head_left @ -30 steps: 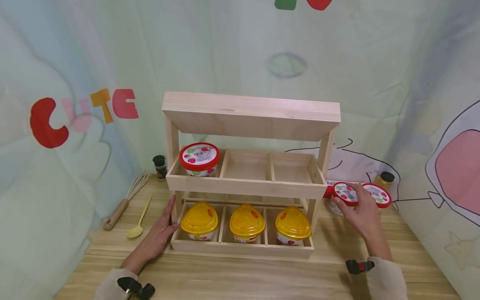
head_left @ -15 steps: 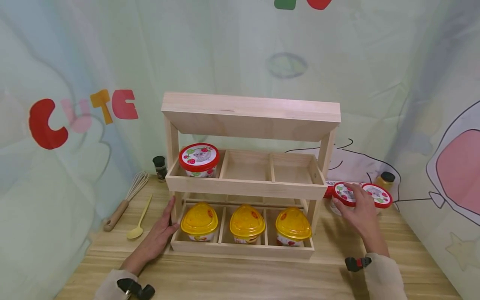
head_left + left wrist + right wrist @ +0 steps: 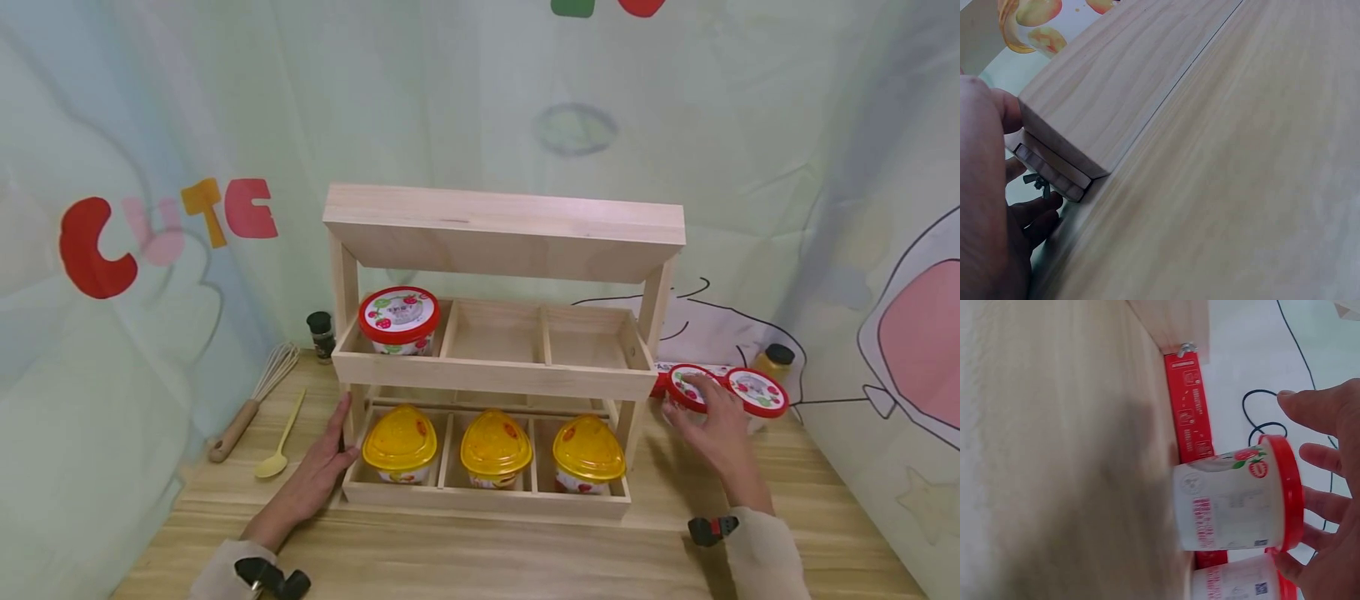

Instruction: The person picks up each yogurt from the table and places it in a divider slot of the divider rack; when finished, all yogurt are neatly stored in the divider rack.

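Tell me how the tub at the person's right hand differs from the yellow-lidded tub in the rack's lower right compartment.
The red-lidded tub has a flat, round lid; the yellow-lidded tub has a domed, rounded-triangular one. The red-lidded tub stands beside the rack at the right hand; the yellow-lidded tub sits inside the rack, untouched. Both are lidded, with printed sides.

Setting: small tabletop booth, kitchen-like. Grounds: wood-grain table (image 3: 487, 558) hemmed in by creased cloth hangings (image 3: 457, 108), cartoon-printed; whisk (image 3: 244, 417), yellow spoon (image 3: 273, 461) and small dark jar (image 3: 322, 340) at left; tiered wooden rack (image 3: 495, 377) of lidded tubs (image 3: 495, 443). Jar possibly a seasoning; label too small to read.
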`<move>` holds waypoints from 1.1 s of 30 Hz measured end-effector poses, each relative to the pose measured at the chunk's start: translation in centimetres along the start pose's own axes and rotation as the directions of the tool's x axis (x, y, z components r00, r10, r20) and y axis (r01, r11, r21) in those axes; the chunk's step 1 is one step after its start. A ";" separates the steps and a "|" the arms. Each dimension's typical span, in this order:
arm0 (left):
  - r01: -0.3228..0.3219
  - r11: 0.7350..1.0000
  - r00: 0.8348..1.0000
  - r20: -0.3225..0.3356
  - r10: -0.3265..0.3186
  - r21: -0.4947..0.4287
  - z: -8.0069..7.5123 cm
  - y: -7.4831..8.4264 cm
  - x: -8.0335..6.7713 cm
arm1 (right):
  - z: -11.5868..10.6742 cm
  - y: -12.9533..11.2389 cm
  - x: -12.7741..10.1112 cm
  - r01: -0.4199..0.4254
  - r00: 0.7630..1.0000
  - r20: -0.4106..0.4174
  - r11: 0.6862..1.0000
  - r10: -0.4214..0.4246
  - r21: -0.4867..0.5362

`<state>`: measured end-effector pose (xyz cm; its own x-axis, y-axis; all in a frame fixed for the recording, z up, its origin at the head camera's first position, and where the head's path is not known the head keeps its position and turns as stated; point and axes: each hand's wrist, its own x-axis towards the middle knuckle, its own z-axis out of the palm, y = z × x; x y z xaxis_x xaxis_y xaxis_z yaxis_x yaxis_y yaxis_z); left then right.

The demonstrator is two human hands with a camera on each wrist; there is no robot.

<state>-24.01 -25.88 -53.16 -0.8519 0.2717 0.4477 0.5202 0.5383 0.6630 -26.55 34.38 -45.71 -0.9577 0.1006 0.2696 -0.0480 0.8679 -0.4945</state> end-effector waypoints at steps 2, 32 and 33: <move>0.000 1.000 1.000 -0.001 0.000 -0.001 0.0 0.0 0.0 | 0.3 0.3 -0.1 -0.003 1.000 0.002 1.000 0.003 0.002; 0.015 1.000 1.000 0.012 -0.015 -0.005 0.0 -0.2 0.2 | 3.1 3.0 0.4 0.141 0.937 -0.343 0.967 -0.062 0.212; 0.016 1.000 1.000 0.015 -0.015 -0.010 0.0 -0.1 0.1 | 3.1 3.0 0.3 0.141 0.938 -0.342 0.968 -0.062 0.210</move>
<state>-24.15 -25.91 -53.20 -0.8606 0.2749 0.4287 0.5074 0.5342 0.6761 -27.90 35.48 -49.70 -0.7981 0.2067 0.5660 -0.2408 0.7516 -0.6141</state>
